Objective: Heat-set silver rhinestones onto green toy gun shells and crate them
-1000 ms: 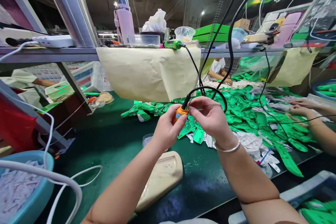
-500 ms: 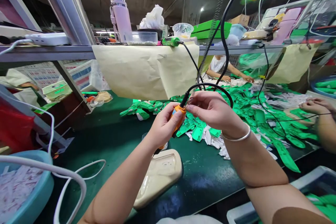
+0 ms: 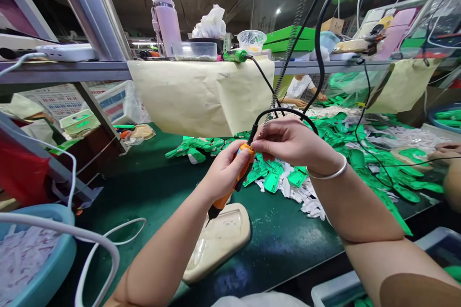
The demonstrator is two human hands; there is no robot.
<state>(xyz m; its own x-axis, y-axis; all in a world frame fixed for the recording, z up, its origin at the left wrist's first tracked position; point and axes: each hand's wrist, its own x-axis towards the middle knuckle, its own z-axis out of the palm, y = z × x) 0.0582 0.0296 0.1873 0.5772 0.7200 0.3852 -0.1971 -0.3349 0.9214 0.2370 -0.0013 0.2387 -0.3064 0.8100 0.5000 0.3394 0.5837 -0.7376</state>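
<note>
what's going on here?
A person at a workbench grips an orange-handled tool in the left hand, tip down over a cream plastic tray. The right hand pinches the tool's top, by its black cord. Green plastic pieces lie heaped on the green mat beyond, and a co-worker's hand shows at right.

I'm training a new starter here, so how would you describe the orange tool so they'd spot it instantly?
Find the dark green workbench below the cream paper hanging from a shelf. In front of the heap of green pieces, the person's left hand grips an orange-handled corded tool. Nothing nearby shares its bright orange grip, dark pointed tip and black cord curving upward.
</note>
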